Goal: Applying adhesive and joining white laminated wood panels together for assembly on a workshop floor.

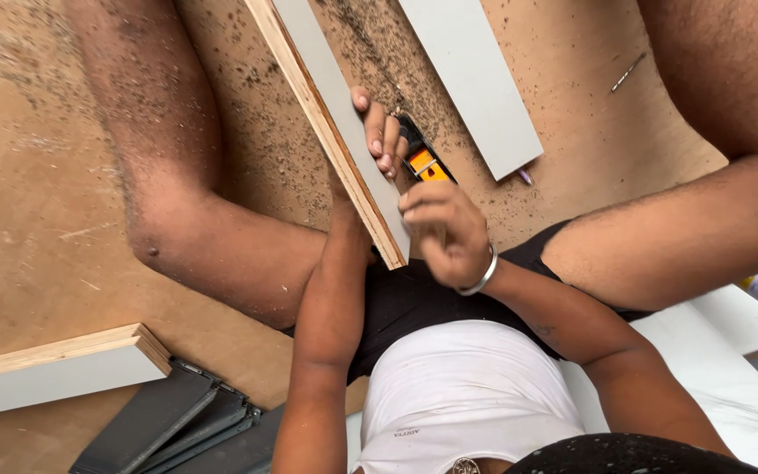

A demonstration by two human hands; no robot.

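the narrow plywood strip (331, 123) with a grey face stands on edge, running diagonally from the top of the view down toward the person's lap, its cut end just above the black shorts. the left hand (381, 132) reaches over the strip from behind, fingers (377, 123) wrapped over its grey face and clamping it steady. just right of the strip's lower end, the right hand (449, 233) is curled into a loose fist with its fingers pinched together; what they pinch is hidden. right of the strip, between both hands, lies a yellow and black tool (423, 158) on the dusty brown surface (28, 219). further right of the strip lies a grey panel (475, 79). the step in hand looks like marking or measuring near the strip's end; the next move calls for a firm hold so the strip doesn't tip.
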